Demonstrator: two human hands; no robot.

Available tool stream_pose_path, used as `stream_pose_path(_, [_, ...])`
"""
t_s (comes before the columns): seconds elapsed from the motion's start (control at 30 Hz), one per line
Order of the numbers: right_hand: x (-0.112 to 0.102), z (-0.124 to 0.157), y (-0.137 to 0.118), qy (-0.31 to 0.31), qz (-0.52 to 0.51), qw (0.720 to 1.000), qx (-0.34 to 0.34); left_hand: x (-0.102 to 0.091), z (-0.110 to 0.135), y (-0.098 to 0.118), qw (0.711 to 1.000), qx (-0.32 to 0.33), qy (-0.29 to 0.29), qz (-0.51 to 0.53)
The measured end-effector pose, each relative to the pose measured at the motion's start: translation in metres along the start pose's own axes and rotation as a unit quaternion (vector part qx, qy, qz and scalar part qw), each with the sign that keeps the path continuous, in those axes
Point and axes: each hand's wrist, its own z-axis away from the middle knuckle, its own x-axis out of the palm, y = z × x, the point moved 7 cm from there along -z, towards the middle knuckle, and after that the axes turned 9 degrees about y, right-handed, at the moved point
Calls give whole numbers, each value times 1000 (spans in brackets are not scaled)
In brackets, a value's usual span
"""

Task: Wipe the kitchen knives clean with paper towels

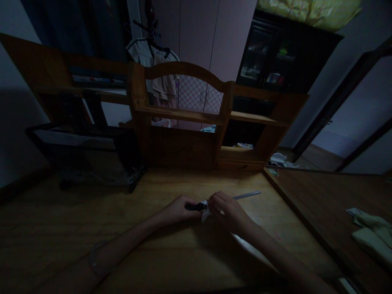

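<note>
Low over the wooden desktop [171, 257], my left hand [177, 209] is closed around a black-handled tool [196, 207]. My right hand [228, 210] pinches a crumpled white tissue [206, 213] against the front end of the handle. Beyond my right fingers a thin grey rod [247, 195] sticks out to the right, in line with the handle. The join between rod and handle is hidden by my right hand. Dim light keeps the exact kind of tool unclear.
A wooden shelf unit [180, 118] stands along the desk's back edge. At the left is a dark box-like stand [85, 159] with clear plastic on it. Right of the desk lies a lower brown surface [324, 196] with pale cloth [372, 234].
</note>
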Motion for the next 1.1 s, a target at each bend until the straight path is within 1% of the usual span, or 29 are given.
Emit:
stream_pose_path(0.1, [-2, -1, -3, -6, -5, 1000, 9, 0, 0, 0, 1000, -5, 3, 1])
stream_pose_path(0.2, [-2, -2, -3, -12, -11, 1000, 23, 1, 1, 2, 1000, 4, 5, 4])
stream_pose_path(0.4, [-1, -3, 6, -20, -45, 997, 60, 3, 4, 5, 1000, 17, -11, 22])
stream_pose_path(0.6, [-2, -2, 9, -22, -64, 994, 84, 3, 5, 6, 1000, 24, -8, 12])
stream_pose_path(0.73, [0, 0, 13, -22, -57, 994, 94, 3, 5, 5, 1000, 18, -7, 14])
stream_pose_path(0.87, [3, 0, 14, -15, -33, 995, 91, 2, 3, 5, 1000, 17, -5, 9])
stream_pose_path(0.97, [4, -1, 11, -12, -15, 997, 77, 2, 2, 5, 1000, 14, -6, 19])
stream_pose_path(1.1, [3, -2, 6, -11, 6, 998, 61, 1, 2, 4, 1000, 9, 8, 16])
